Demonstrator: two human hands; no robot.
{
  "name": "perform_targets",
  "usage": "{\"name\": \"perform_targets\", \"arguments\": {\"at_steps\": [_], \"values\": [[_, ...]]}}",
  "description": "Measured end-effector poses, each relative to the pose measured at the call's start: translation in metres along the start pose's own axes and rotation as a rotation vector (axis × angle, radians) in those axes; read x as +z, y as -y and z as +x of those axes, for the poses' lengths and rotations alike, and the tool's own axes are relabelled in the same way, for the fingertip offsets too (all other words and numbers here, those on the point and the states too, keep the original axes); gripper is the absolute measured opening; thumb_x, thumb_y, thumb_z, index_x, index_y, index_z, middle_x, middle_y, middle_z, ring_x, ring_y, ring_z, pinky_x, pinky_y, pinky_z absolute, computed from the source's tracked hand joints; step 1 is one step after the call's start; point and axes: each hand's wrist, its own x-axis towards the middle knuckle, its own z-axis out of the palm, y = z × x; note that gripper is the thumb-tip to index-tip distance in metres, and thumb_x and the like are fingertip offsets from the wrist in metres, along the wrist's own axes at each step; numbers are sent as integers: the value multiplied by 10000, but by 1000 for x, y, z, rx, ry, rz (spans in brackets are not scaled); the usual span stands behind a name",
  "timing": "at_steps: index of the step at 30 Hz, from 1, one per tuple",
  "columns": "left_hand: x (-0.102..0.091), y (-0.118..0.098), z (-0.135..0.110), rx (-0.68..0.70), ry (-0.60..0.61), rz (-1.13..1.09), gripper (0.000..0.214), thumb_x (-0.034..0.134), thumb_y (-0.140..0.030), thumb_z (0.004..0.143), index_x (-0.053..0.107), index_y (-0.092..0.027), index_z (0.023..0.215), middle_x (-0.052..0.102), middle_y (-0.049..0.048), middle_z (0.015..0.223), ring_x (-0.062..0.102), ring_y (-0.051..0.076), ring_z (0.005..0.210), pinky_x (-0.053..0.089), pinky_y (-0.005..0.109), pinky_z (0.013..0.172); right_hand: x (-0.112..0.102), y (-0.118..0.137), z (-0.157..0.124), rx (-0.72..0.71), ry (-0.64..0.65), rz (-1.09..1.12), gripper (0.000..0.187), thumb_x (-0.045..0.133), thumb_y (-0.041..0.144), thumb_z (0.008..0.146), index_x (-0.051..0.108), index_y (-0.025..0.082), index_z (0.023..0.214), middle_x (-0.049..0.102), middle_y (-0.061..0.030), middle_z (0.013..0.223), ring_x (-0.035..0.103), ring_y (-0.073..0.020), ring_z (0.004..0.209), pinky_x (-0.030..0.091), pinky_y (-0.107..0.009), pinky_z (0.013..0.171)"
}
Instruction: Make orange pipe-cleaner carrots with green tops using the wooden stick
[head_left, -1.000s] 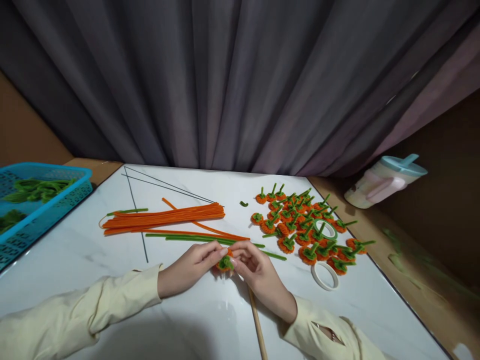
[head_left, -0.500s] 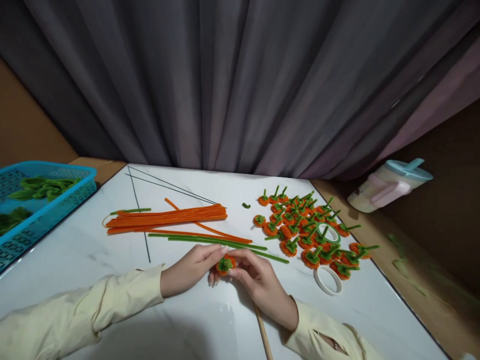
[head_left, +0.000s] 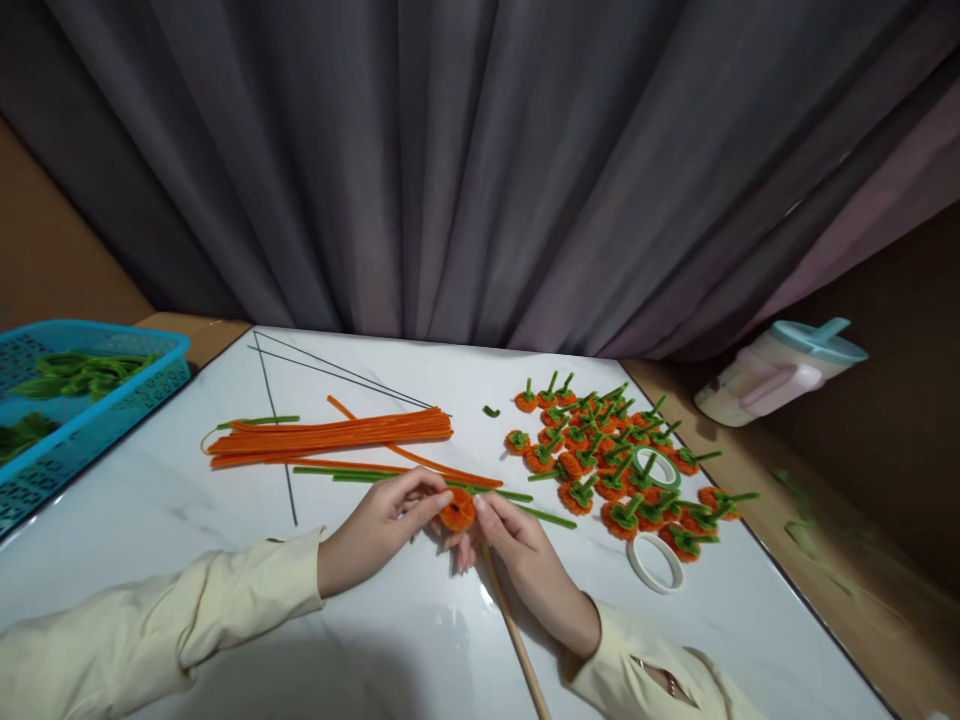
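Orange chenille fruit (head_left: 457, 511): best held lightly, uncrushed
Left hand (head_left: 381, 524): fingertips pinch its edge
Right hand (head_left: 529, 560): thumb beside it; pinch unclear

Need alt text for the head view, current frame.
The left hand and right hand hold a small fuzzy orange piece between them above a white table. Beyond them lies a bundle of orange strips; to the right, many green-stalked orange pieces; at far left, a blue basket with green pieces.
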Motion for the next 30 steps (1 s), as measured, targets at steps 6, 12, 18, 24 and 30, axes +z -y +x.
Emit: {"name": "perform_targets", "arguments": {"at_steps": [6,12,18,24,30], "values": [[1,2,0,-55,17,-18,293,494,-438,830,516,-146,836,558,-5,642,546,115,609,399,199,496,0,-4,-1,-47,-106,30,292,588,371,801,472,205,1011,580,13,771,565,-100,621,450,-239,603],[-1,3,1,-47,55,-50,323,453,-444,850,519,-128,828,547,-9,594,492,85,490,418,213,483,-3,-3,-2,-85,-79,-161,288,583,354,803,549,189,1036,582,2,684,552,-114,591,448,-246,579],[-1,2,-3,39,31,6,258,538,-365,815,507,-141,939,589,38,748,548,112,620,442,201,497,-5,1,-1,-87,-87,-21,278,566,373,815,533,179,1012,572,12,621,538,-113,529,445,-267,563],[-5,2,-8,403,-71,312,145,511,-214,839,549,-167,970,604,93,948,575,151,805,489,257,689,-6,5,-2,-60,-53,64,311,589,384,799,518,176,1019,554,23,605,524,-110,524,428,-265,567],[-7,4,-8,514,-36,413,146,502,-154,843,555,-161,978,618,93,929,587,159,833,486,254,717,-6,6,-3,-37,-38,79,344,600,375,793,499,199,1071,515,34,654,494,-84,516,402,-238,546]]}}
